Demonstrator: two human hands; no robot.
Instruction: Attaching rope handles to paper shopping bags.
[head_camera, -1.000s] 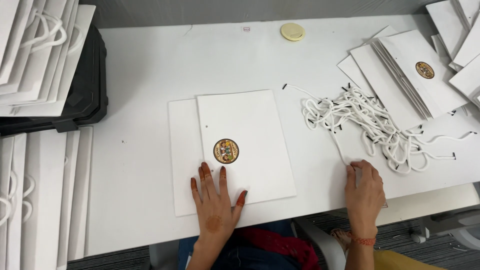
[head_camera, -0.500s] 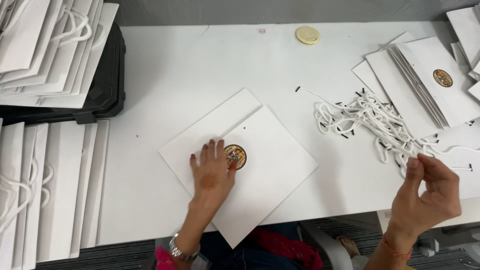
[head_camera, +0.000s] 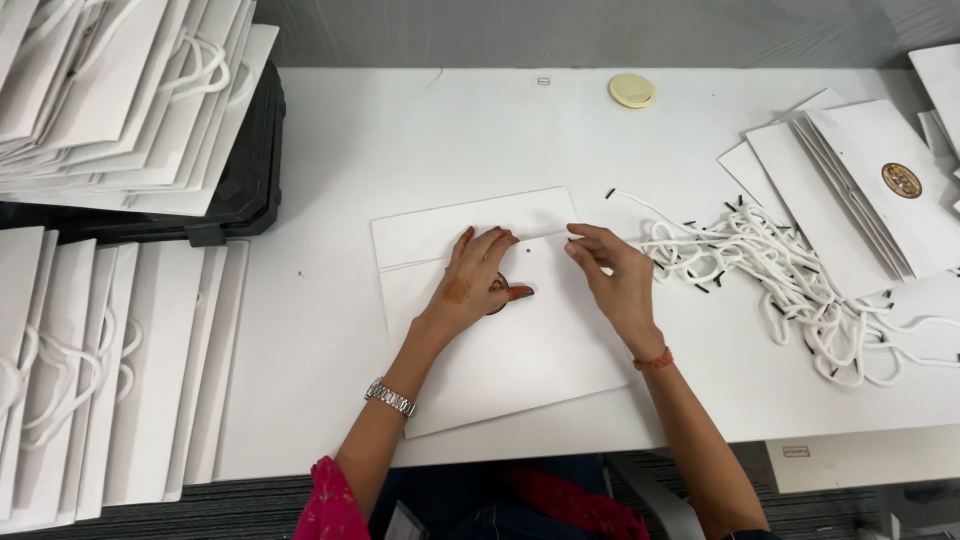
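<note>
A flat white paper bag (head_camera: 520, 350) lies on the white table (head_camera: 400, 130) in front of me, its top flap folded toward the back. My left hand (head_camera: 475, 285) presses flat on the bag and covers most of its round brown emblem. My right hand (head_camera: 615, 275) is at the bag's upper right edge, fingertips pinched on the black-tipped end of a white cord. To the right lies a loose tangle of white cords (head_camera: 780, 270) with black tips.
Flat white bags with round emblems (head_camera: 860, 190) are fanned at the right back. Bags with cord handles (head_camera: 120, 370) lie in rows at the left, and more are piled on a black crate (head_camera: 250, 190). A round yellow lid (head_camera: 632, 91) sits at the back.
The bag has been turned from diagonal to nearly square with the table edge. My right hand came from the right side over to the bag's top edge. My left hand stays on the emblem.
</note>
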